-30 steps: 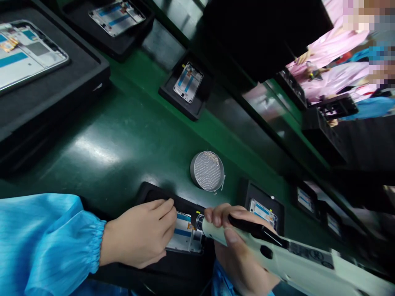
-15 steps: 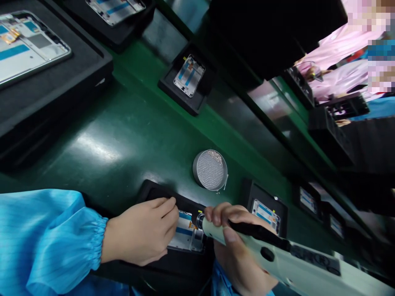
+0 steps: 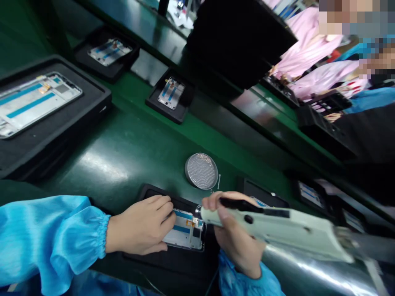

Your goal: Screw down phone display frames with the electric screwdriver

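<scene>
My right hand (image 3: 239, 236) is wrapped round a pale green electric screwdriver (image 3: 286, 228) with a black lever. The screwdriver lies nearly level, its metal nose over the far right corner of an open phone frame (image 3: 175, 238); its bit cannot be made out. This silver frame, with blue strips and an orange flex cable, lies in a black tray (image 3: 154, 190) in front of me. My left hand (image 3: 142, 226) is closed over the frame's left end, fingers curled at its far side and thumb at the near side, hiding that end.
Beyond the tray stands a round screw dish (image 3: 202, 170) with small screws, a few loose beside it. More black trays with phone frames (image 3: 171, 93) stand left, behind and right on the green bench (image 3: 101, 152). A large black box (image 3: 237, 41) and people in pink are further back.
The view has shifted. The screwdriver has swung to a more level position, and its nose has moved towards the phone frame's far edge. My left hand stays on the frame.
</scene>
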